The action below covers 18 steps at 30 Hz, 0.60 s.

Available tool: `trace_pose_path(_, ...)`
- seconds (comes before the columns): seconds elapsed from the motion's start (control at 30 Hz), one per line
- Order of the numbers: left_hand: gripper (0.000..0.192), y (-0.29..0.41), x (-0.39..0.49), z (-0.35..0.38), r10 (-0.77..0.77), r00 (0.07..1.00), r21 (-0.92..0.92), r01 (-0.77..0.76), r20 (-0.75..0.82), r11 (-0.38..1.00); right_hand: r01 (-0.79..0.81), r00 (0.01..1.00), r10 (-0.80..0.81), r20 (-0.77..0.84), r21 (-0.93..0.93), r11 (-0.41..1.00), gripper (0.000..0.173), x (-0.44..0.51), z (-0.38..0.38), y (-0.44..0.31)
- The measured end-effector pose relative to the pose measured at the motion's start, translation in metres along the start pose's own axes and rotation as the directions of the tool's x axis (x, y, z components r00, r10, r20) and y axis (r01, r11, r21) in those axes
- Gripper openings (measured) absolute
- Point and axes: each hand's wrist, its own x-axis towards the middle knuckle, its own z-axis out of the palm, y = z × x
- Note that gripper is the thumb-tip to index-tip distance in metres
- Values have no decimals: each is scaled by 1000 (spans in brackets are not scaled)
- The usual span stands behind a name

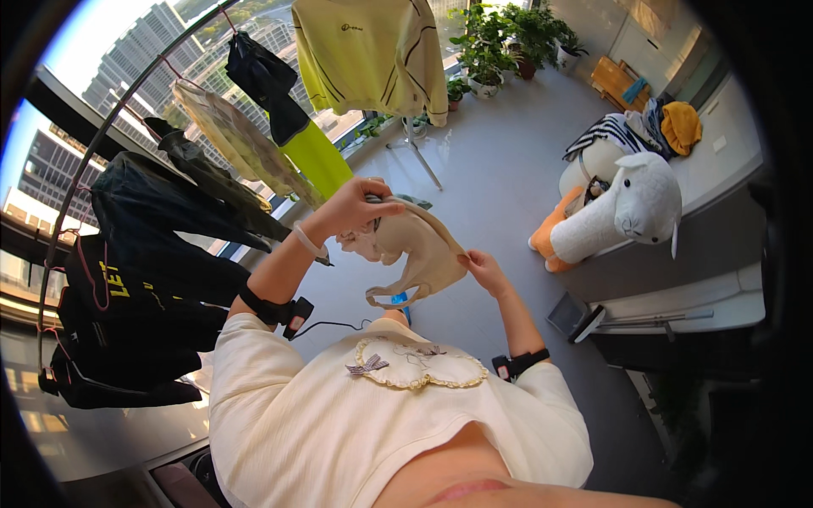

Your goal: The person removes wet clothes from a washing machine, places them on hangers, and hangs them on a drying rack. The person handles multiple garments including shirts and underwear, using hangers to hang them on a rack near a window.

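Note:
Stretched between my hands in front of my chest is a beige cloth garment, which looks like a strappy undergarment top. My left hand grips its upper edge, the fingers folded over the cloth. At the opposite side my right hand pinches the rim between thumb and fingers. A loop of strap hangs down at the bottom of the garment, towards me. Some lighter, crumpled fabric shows under my left hand; whether it belongs to the same piece I cannot tell.
On my left a curved metal clothes rail carries dark trousers and other garments. Ahead, a pale yellow sweatshirt hangs near potted plants. To my right are a plush alpaca, piled clothes and a dustpan.

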Motion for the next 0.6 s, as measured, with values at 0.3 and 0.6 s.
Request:
trace_pose_path(0.3,38,-101,-2,-49,-321,923,266,261,214,928,-26,999,29,17,-165,986,36,103,-80,-73)
trace_pose_path(0.6,30,-145,-34,-37,-376,927,-212,366,-7,906,717,682,-323,656,-516,469,31,242,72,-241)
